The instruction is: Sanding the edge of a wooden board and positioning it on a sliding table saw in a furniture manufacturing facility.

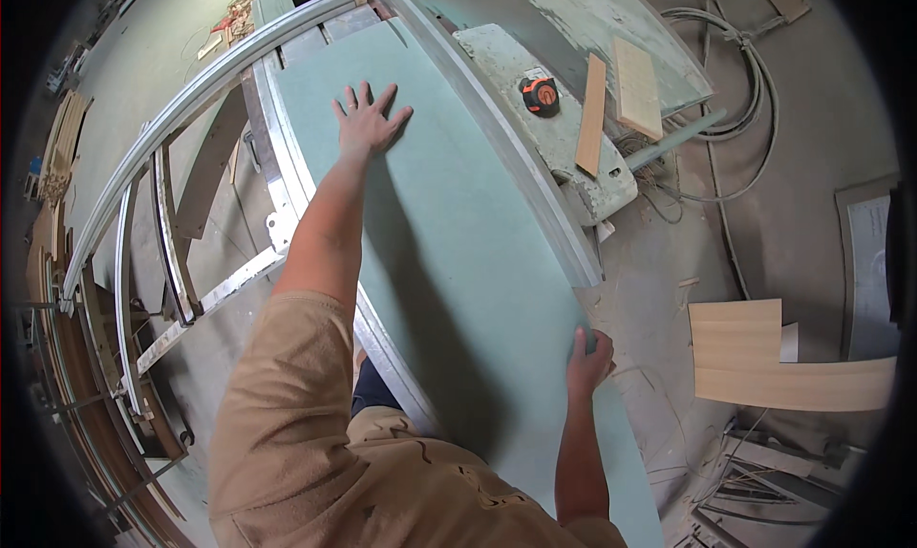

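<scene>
While the left hand [367, 126] lies flat, fingers splayed, the right hand [590, 362], thumb uppermost, clasps the edge of a pale green panel [468, 242] stretching leftward to beneath the left palm

Pale green board [468, 252], long and flat, with a smooth, matt face. Lies lengthwise between a silvery rail [387, 366] along its left edge and a grey fence [528, 175] along its far right, running past the lower edge of view. Shaded dark down its left half.
</scene>
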{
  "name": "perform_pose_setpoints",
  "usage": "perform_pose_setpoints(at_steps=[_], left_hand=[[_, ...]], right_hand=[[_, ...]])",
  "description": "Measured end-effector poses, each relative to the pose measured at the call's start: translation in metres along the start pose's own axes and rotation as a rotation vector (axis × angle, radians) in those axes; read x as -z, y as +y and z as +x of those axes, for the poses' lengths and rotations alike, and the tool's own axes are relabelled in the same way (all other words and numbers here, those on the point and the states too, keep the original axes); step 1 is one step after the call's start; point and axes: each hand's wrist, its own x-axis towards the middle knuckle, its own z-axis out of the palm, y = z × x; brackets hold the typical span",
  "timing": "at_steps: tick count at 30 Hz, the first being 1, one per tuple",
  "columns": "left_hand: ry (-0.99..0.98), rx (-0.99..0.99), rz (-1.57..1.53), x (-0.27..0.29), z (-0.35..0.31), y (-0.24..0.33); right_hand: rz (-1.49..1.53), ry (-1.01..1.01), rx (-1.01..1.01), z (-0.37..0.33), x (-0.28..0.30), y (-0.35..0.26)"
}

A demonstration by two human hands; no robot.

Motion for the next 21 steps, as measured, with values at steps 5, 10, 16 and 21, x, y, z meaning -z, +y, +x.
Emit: perform_pose_setpoints(at_steps=[5,10,16,21], left_hand=[[-0.001,0.011,0.006,-0.002,0.018,-0.007],[0.020,0.010,-0.016,-0.003,0.022,-0.014],[0.036,0.009,-0.056,0.005,0.018,-0.001],[-0.005,0.112,-0.089,0.016,0.004,0.015]], right_hand=[[-0.010,0.010,0.002,0.006,-0.006,-0.018],[-0.009,-0.058,-0.029,0.008,-0.001,-0.031],[-0.067,-0.012,0.081,-0.015,0.034,0.042],[0.038,-0.047,-0.020,-0.042,0.071,0.096]])
